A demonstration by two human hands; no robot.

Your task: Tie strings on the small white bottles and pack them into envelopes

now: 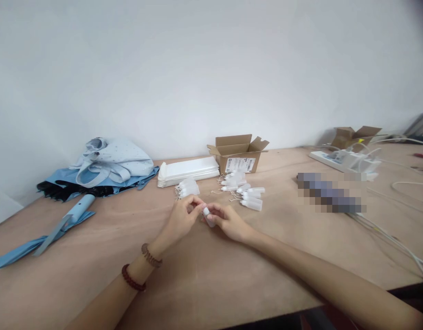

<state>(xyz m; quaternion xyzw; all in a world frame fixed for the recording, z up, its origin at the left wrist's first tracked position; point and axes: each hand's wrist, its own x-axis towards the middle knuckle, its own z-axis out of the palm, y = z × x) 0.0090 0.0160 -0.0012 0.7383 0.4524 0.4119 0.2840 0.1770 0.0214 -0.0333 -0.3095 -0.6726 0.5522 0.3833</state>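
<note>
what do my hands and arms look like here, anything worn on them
Your left hand and right hand are gloveless, and no sleeves show on either side. Two bracelets are worn on the left side: a brown bracelet nearer the hand, and a dark red beaded bracelet further up. No bracelet or watch shows on the right side.

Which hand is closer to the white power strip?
Right. The right hand is left of the power strip and nearer the camera; the left hand is even farther left.
</note>
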